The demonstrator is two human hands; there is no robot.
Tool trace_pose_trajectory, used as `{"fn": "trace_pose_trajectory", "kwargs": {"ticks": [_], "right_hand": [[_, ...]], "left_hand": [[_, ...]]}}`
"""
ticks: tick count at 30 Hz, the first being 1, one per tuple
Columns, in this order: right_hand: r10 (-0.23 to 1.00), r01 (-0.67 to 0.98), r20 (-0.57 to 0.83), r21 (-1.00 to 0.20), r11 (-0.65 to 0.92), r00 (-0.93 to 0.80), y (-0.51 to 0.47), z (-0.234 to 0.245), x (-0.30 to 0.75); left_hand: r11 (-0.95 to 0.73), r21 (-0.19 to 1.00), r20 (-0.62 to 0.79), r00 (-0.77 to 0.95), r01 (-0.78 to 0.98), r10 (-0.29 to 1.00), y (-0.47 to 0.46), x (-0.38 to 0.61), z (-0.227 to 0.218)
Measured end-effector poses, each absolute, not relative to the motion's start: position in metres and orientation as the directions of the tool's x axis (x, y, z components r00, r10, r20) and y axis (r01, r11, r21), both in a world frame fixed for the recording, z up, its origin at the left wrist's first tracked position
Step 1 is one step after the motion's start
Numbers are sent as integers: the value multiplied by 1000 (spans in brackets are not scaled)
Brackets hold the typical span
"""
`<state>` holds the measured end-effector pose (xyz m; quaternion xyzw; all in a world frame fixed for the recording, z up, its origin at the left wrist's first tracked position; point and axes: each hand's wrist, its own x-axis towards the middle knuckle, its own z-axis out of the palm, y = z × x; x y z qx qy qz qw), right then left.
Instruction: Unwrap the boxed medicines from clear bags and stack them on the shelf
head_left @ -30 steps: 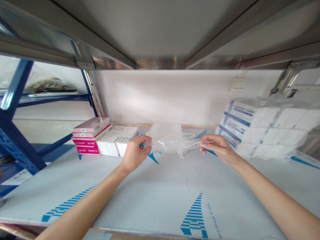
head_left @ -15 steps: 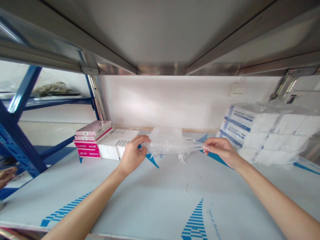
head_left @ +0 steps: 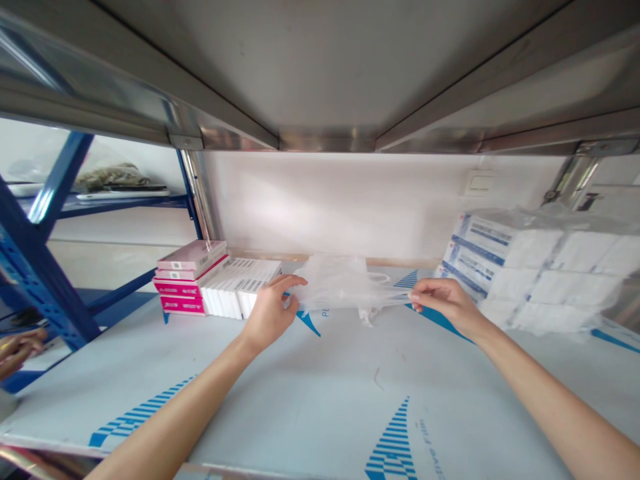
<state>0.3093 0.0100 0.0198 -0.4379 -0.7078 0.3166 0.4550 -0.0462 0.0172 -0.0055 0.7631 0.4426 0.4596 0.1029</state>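
A thin, clear plastic bag (head_left: 345, 288) stretches sideways between my two hands above the shelf. My left hand (head_left: 273, 307) pinches its left end with thumb and fingers. At the other end, my right hand (head_left: 443, 301) has the bag's narrowed, gathered part between its fingertips. Under and behind the bag lies more whitish plastic (head_left: 337, 265), with a crumpled tail (head_left: 369, 315) hanging below; I cannot tell whether it is all one piece. White boxes (head_left: 240, 283) stand in a row just left of my left hand.
Pink and magenta boxes (head_left: 185, 287) are stacked at the back left. Plastic-wrapped white and blue packs (head_left: 530, 270) stand at the back right. A metal shelf (head_left: 325, 73) hangs low overhead. Another person's hands (head_left: 20, 348) show at the left edge, beside a blue rack (head_left: 45, 267).
My view has shifted slightly, so everything sits a little further right. Both hands keep their hold, and the bag looks a bit more spread between them. The other person's hands show more.
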Motion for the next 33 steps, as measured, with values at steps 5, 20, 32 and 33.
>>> {"fn": "trace_pose_trajectory", "kwargs": {"ticks": [5,20,32,33], "right_hand": [[907,435,200,-825,360,-371,10,21,322],[904,458,339,-781,424,-258,5,13,282],[928,-23,100,-995,98,-358,-12,4,243],[946,-34,126,-992,121,-299,-10,3,245]], "left_hand": [[-580,566,620,162,586,768,21,-54,-1],[-333,933,358,467,-138,808,3,-51,18],[-155,975,208,409,-160,889,10,-41,7],[-124,982,168,363,-141,916,12,-41,4]]}}
